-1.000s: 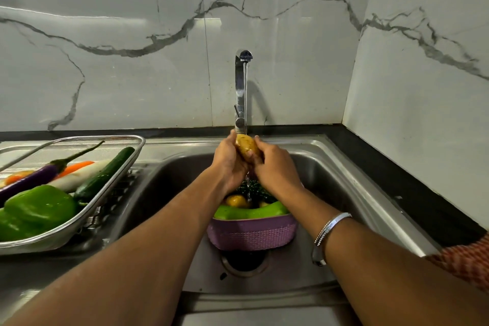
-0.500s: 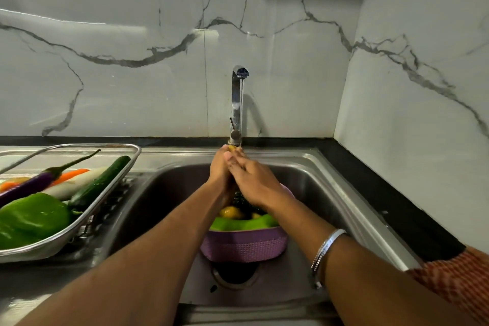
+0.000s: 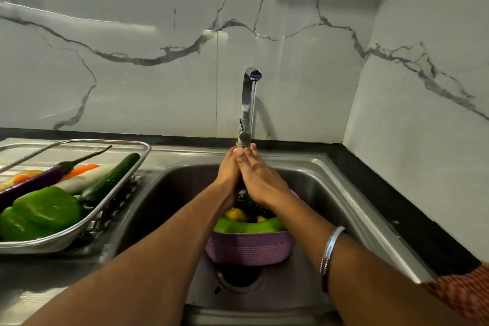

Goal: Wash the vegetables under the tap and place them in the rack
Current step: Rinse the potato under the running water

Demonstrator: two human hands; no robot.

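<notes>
Cupping something hidden between them under the tap (image 3: 248,103), left hand (image 3: 229,171) and right hand (image 3: 260,180) have the rack (image 3: 127,180) well leftward, nearer the left.

1. The left hand (image 3: 229,171) and right hand (image 3: 260,180) are pressed together under the tap (image 3: 248,106), hiding whatever lies between them
2. The rack (image 3: 79,233) and its green peppers (image 3: 39,213) run off the left edge
3. The forearms cover part of the purple basket (image 3: 250,247), whose dark contents are unclear
</notes>
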